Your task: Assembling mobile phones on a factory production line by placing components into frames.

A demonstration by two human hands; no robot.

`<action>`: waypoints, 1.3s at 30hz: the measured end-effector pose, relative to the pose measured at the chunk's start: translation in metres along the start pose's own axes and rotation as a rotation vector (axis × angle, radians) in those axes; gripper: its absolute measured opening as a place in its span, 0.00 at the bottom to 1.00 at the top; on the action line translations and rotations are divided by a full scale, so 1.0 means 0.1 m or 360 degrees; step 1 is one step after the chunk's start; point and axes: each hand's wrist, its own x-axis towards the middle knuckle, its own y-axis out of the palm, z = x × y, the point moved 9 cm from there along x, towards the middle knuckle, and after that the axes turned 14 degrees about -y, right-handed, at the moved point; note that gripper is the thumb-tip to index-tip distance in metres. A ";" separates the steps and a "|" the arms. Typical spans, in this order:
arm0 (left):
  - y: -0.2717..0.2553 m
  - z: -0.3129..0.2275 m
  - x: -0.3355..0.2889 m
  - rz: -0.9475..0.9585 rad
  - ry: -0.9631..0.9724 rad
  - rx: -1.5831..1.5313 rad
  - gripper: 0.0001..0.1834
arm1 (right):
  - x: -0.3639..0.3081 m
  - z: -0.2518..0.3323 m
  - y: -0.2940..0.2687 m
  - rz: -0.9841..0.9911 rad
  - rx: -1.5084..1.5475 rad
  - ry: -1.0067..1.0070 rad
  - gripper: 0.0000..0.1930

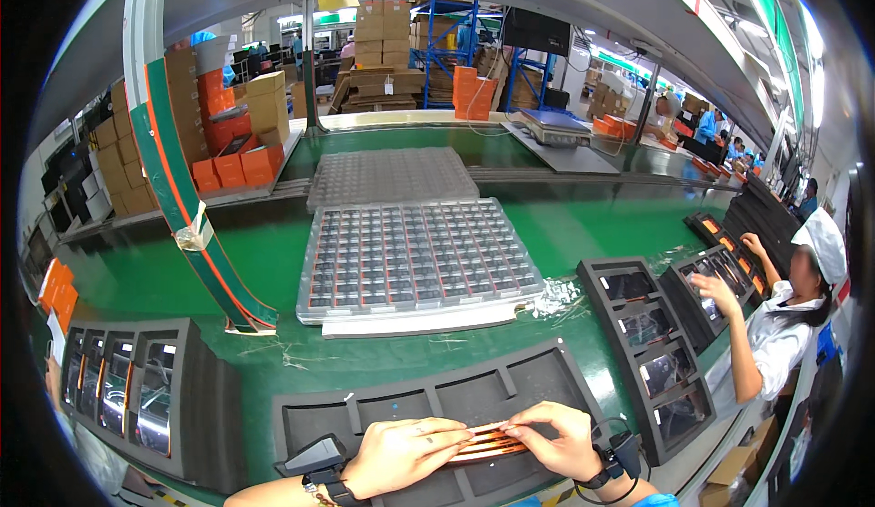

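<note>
left hand [406, 452] and right hand [556, 439], fingers bent nearly closed, grip opposite ends of slim orange-edged pieces [488, 447] at six o'clock, over a black foam tray [550, 377]; at four o'clock, white labels [644, 373] on dark panels [670, 372] are too small to read

Downward, head-worn fisheye view

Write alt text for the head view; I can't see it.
The left hand and right hand hold thin orange-edged pieces over a black foam tray on a green worktable. Beyond sits a clear, many-celled tray; filled black trays flank the scene, with a co-worker at right.
</note>
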 end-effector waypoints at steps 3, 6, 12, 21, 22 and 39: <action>0.08 0.07 -0.01 0.0037 -0.0045 0.0023 0.10 | -0.05 0.04 0.03 0.0161 -0.0114 -0.0092 0.06; 0.03 -0.01 0.05 0.0032 -0.0006 -0.0035 0.10 | -0.12 0.06 -0.01 0.0077 -0.0094 -0.0261 0.07; -0.15 -0.17 0.05 -0.0014 -0.0005 -0.0173 0.09 | -0.09 0.17 0.02 0.0194 -0.0275 -0.0573 0.13; -0.12 -0.25 0.14 0.0023 -0.0074 -0.0166 0.06 | -0.20 0.28 -0.07 -0.0016 -0.0374 -0.0694 0.10; -0.11 -0.24 0.14 0.0023 -0.0088 -0.0168 0.06 | -0.21 0.27 -0.06 -0.0018 -0.0378 -0.0694 0.10; -0.15 -0.21 0.11 0.0021 -0.0079 -0.0153 0.07 | -0.24 0.40 -0.02 0.0079 -0.0662 -0.0680 0.13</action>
